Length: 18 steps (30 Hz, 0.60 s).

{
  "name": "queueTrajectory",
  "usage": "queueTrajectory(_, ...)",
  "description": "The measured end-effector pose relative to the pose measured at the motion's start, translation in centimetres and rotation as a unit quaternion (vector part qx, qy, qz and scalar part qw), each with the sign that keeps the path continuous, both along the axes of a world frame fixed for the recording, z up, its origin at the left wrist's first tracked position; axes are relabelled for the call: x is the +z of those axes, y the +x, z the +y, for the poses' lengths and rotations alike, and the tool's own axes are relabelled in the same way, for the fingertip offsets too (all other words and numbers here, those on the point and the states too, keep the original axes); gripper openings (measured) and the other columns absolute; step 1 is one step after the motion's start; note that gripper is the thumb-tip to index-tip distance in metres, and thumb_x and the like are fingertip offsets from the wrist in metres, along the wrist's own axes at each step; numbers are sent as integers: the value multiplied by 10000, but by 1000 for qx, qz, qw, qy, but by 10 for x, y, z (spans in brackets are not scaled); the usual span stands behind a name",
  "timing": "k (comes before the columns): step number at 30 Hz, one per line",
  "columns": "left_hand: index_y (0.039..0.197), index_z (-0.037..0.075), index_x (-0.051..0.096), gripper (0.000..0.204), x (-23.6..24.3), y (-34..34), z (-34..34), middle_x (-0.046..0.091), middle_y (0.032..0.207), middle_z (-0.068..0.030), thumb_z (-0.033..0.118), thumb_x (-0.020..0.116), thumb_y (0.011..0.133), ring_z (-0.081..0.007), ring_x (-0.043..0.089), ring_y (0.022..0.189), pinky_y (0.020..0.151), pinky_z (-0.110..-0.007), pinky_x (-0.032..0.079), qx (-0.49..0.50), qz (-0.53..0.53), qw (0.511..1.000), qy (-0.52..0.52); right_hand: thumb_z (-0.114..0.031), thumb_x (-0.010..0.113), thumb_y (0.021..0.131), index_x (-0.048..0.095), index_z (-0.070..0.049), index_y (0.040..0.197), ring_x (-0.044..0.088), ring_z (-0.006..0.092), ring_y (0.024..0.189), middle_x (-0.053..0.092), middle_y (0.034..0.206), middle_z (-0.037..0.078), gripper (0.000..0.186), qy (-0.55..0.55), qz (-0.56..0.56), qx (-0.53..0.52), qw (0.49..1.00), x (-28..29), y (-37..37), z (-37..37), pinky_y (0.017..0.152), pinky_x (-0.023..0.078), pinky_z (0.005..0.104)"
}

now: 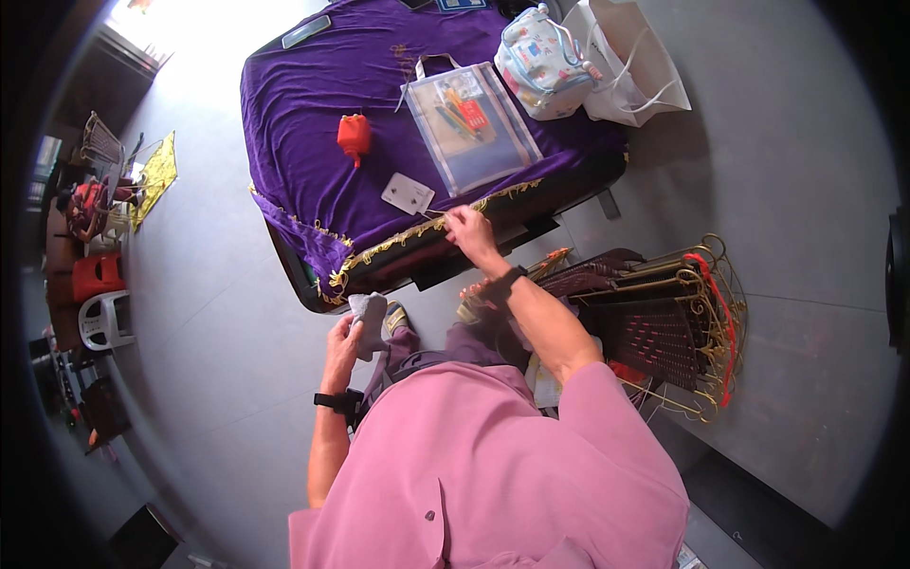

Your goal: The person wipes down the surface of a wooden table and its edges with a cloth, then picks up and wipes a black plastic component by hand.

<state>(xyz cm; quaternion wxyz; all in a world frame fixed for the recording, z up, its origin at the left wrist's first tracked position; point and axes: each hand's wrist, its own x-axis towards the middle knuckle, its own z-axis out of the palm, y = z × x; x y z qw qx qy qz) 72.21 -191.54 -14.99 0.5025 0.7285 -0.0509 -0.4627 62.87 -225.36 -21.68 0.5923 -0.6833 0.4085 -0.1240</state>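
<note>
My left hand [341,349] is closed on a crumpled grey cloth [370,322], held low in front of the table's near left corner. At the table's front edge, my right hand [466,233] has its fingers pinched together by the yellow fringe of the purple tablecloth [303,104]. A thin pale strand [431,214] runs from these fingertips toward a white card [408,193] with small dark marks. What exactly the fingertips hold is too small to make out. Beyond the card lies a red pouch-like object [354,137].
A clear zip document bag [474,152] with pens lies on the cloth. Behind it stand a patterned light-blue backpack [542,66] and a white paper bag [635,66]. Gold-framed folded racks [645,332] with red cord stand close by my right arm. Chairs [106,321] are far left.
</note>
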Motion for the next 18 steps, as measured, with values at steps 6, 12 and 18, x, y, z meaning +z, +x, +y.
queueTrajectory(6,1315,8,615,353,-26,-1,30,688,1050,-24,232,581,1044,-86,617,890,751,-256,501,58,-20,998,-8,-182,656,888,644,-56,935,644,349,982,666,965,129,135,-391,150,199,886,-55,-96,-4,825,518,459)
queueTrajectory(12,1315,1,610,350,-21,-5,21,677,1045,-9,224,577,1047,-76,606,878,750,-239,489,43,0,999,8,-177,650,838,669,-41,1167,552,299,1237,655,1228,136,356,-447,275,367,768,-101,-97,-4,1088,378,507)
queueTrajectory(18,1320,-3,604,357,-16,-14,12,677,1041,-11,225,581,1046,-70,601,872,733,-233,481,3,-16,1000,6,-251,624,860,638,-31,1223,569,312,1223,659,1246,150,425,-460,325,358,745,-131,-89,-1,1089,383,500)
